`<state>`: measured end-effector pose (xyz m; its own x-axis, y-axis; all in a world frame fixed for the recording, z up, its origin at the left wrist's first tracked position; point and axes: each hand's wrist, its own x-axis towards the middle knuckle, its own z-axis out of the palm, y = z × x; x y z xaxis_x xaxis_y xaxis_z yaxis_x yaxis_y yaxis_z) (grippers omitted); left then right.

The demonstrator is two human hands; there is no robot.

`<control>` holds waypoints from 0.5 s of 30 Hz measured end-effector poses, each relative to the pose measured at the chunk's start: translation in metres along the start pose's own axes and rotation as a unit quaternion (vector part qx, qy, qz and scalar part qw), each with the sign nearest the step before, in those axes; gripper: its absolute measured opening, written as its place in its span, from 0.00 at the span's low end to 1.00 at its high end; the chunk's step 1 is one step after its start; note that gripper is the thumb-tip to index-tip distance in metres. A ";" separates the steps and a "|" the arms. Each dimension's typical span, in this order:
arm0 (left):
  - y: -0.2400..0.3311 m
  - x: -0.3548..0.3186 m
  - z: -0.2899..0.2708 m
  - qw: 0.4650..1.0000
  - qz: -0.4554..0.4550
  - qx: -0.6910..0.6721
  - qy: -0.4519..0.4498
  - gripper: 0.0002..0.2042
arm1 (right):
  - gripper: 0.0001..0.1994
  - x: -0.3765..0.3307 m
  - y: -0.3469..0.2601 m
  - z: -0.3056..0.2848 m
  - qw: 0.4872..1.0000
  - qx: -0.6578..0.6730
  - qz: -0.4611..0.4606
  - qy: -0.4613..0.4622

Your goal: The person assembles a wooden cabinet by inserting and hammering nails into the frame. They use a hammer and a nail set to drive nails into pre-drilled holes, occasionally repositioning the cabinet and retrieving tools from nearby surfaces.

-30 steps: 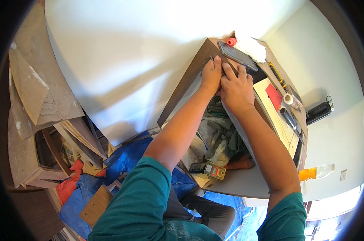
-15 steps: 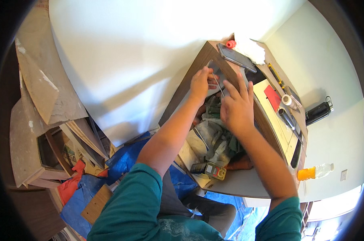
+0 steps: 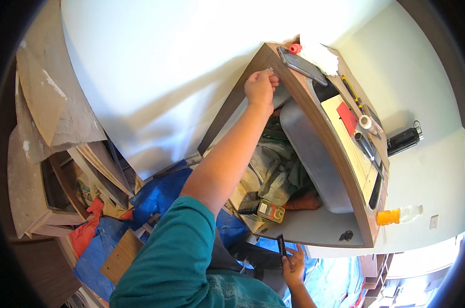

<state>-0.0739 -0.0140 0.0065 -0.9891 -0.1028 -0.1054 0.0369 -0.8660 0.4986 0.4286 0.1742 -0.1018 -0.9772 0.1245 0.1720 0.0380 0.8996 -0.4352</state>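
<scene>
My left hand (image 3: 260, 88) is raised to the upper left corner of a wood-edged cabinet (image 3: 325, 120), its fingers pinched together by the frame. A tiny pale bit shows at the fingertips, too small to name. Low in front of the cabinet, my right hand (image 3: 294, 264) grips a narrow flat black object (image 3: 281, 245), held upright. Inside the open cabinet hangs a grey sink bowl (image 3: 314, 159). Crumpled grey-green cloths (image 3: 276, 169) lie beneath it, and a yellow-edged boxy device (image 3: 271, 210) rests near the front edge.
On the cabinet top lie a phone (image 3: 301, 65), a red card (image 3: 347, 118), a yellow-black cutter (image 3: 351, 88) and a white roll (image 3: 366, 122). A black bottle (image 3: 404, 141) and an orange drink bottle (image 3: 396, 215) stand behind. Wood panels (image 3: 63, 108) lean at left; blue tarpaulin (image 3: 163, 197) covers floor.
My right hand has dropped from the cabinet opening to below its front edge and now holds the black object. My left hand has moved slightly up; the thin strip between the hands no longer shows.
</scene>
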 end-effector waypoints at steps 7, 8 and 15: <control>-0.026 -0.014 -0.082 0.958 0.088 0.270 -0.046 0.11 | 0.10 -0.106 0.046 0.021 0.980 0.080 0.170 0.064; -0.029 -0.009 -0.110 0.911 0.128 0.384 -0.083 0.12 | 0.12 -0.108 0.047 0.025 0.978 0.094 0.172 0.074; 0.004 -0.059 -0.147 0.573 0.036 0.746 -0.339 0.07 | 0.14 -0.101 0.026 0.029 0.976 0.104 0.182 0.055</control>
<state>0.0057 -0.0828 -0.1118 -0.8394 0.5393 0.0673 0.4180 0.5614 0.7142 0.5220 0.1730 -0.1564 -0.8781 0.4745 0.0616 0.3239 0.6844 -0.6532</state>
